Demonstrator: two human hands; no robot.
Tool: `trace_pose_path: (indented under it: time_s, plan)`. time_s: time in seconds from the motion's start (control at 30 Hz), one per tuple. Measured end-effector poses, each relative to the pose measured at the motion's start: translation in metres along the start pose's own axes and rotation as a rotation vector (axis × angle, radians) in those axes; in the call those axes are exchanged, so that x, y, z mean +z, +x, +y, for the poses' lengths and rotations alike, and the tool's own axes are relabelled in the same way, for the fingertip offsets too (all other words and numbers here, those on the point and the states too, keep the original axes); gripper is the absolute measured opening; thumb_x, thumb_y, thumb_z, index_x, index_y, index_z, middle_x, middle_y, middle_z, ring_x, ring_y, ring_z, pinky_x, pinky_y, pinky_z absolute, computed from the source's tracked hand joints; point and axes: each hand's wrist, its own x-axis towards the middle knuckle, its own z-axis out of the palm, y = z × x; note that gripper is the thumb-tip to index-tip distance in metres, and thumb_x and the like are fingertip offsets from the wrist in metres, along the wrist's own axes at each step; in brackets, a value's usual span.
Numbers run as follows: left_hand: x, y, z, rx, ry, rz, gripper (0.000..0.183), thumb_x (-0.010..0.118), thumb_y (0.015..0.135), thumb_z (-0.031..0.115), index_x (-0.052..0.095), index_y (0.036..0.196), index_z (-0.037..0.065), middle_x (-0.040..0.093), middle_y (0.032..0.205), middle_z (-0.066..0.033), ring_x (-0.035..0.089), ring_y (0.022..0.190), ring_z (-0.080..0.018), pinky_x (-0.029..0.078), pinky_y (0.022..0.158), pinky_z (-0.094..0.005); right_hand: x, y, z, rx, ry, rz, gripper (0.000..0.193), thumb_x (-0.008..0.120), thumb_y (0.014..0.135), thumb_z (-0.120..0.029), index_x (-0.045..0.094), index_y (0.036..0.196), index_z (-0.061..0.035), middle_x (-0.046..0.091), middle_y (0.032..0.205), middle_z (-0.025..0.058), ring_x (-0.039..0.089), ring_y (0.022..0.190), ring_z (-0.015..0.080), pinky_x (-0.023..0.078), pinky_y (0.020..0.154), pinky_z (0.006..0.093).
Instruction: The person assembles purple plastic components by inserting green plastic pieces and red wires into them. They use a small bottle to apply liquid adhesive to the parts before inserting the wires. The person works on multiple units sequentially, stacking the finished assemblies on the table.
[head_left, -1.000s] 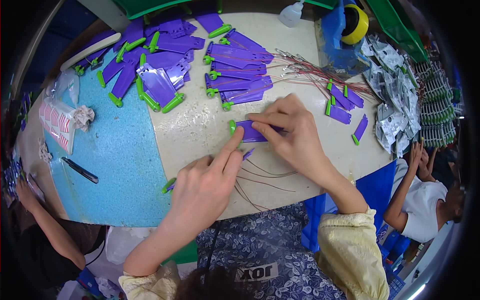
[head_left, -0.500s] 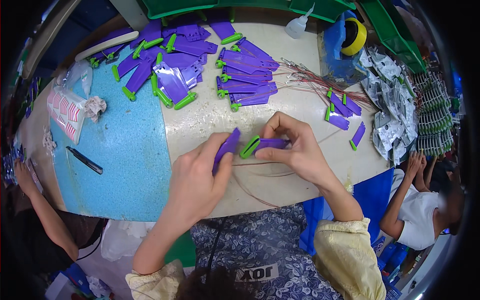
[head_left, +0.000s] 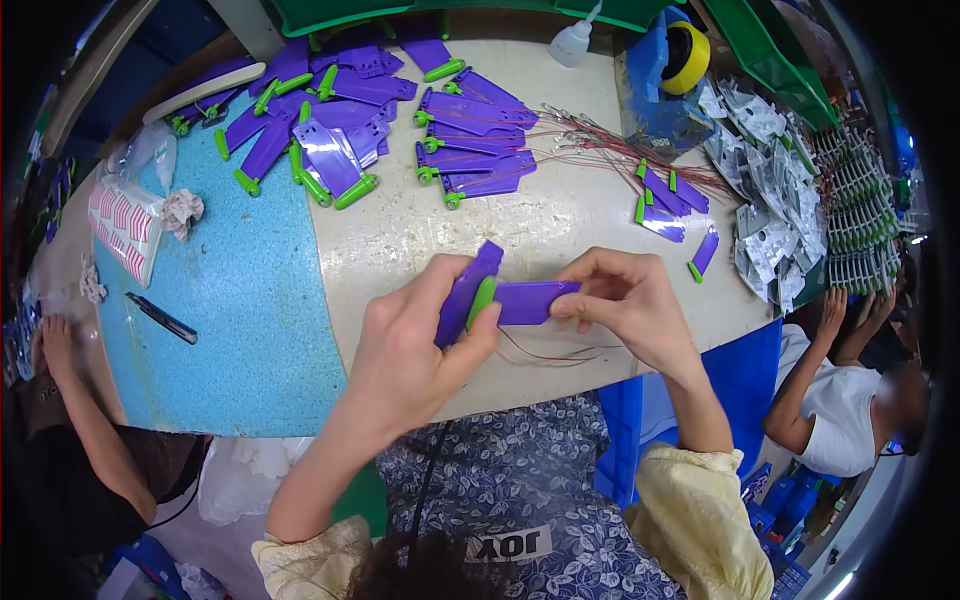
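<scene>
Holding a slanting purple piece (head_left: 482,264) in the curled left hand (head_left: 410,325), resting the thumb against the green end (head_left: 484,298) of a purple panel (head_left: 532,303). Pinching that panel's opposite end in the nearly closed right hand (head_left: 632,305). Facing green-ended purple parts (head_left: 505,178) lying beyond both hands.

Cannot see the seven-o'clock end of the left blade (head_left: 464,297), covered by the left hand (head_left: 410,335), nor part of the three-o'clock end of the right blade (head_left: 530,304), under the right hand (head_left: 640,312). At one, cannot trace single red wires (head_left: 612,147) through the tangle. At twelve, see a green bin (head_left: 340,14) cut by the top edge; near four, a co-worker's head (head_left: 900,405) — blurred.
</scene>
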Motion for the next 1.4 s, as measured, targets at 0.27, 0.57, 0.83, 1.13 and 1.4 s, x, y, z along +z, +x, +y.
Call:
trace_pose_path:
  time_s: [0.27, 0.57, 0.83, 1.13, 1.4]
  plan:
    - [0.012, 0.014, 0.009, 0.120, 0.085, -0.262, 0.021, 0.072, 0.092, 0.016, 0.066, 0.103, -0.001, 0.066, 0.076, -0.0115, 0.065, 0.063, -0.0159, 0.046, 0.056, -0.0320, 0.014, -0.016, -0.012, -0.338, -0.271, 0.142, 0.016, 0.075, 0.082, -0.002, 0.070, 0.095, 0.0038, 0.070, 0.079, 0.0147, 0.069, 0.066, 0.0222, 0.052, 0.060, 0.0346]
    - [-0.014, 0.015, 0.000, -0.587, -0.686, -0.361, 0.027, 0.071, 0.097, 0.025, 0.069, 0.100, -0.002, 0.068, 0.073, -0.0054, 0.058, 0.053, -0.0083, 0.044, 0.049, -0.0237, 0.022, -0.029, -0.018, -0.638, -0.440, 0.103, 0.007, 0.075, 0.083, -0.006, 0.073, 0.089, -0.0030, 0.055, 0.074, 0.0109, 0.058, 0.066, 0.0250, 0.046, 0.057, 0.0372]
    - [-0.009, 0.049, -0.034, 0.275, 0.539, 0.282, 0.018, 0.073, 0.088, 0.015, 0.068, 0.096, 0.000, 0.068, 0.079, -0.0127, 0.066, 0.065, -0.0350, 0.051, 0.060, -0.0417, 0.037, 0.058, 0.029, -0.690, -0.644, 0.447, 0.035, 0.071, 0.083, -0.006, 0.064, 0.116, 0.0042, 0.064, 0.115, 0.0226, 0.060, 0.108, 0.0409, 0.049, 0.094, 0.0453]
    - [-0.012, -0.013, -0.007, 0.143, 0.417, -0.036, 0.018, 0.075, 0.088, 0.014, 0.066, 0.101, 0.006, 0.068, 0.080, -0.0107, 0.064, 0.056, -0.0302, 0.049, 0.052, -0.0399, -0.080, 0.000, 0.077, -0.260, -0.890, 0.731, 0.028, 0.071, 0.082, -0.001, 0.066, 0.108, 0.0069, 0.062, 0.107, 0.0205, 0.060, 0.100, 0.0381, 0.048, 0.090, 0.0454]
    - [-0.014, -0.039, -0.006, 0.292, 0.529, -0.258, 0.021, 0.077, 0.082, 0.013, 0.064, 0.096, 0.005, 0.070, 0.093, -0.0089, 0.069, 0.072, -0.0287, 0.053, 0.061, -0.0397, -0.091, -0.005, 0.056, -0.154, -0.677, 0.615, 0.022, 0.079, 0.078, -0.004, 0.067, 0.095, 0.0042, 0.067, 0.089, 0.0147, 0.065, 0.084, 0.0274, 0.049, 0.077, 0.0346]
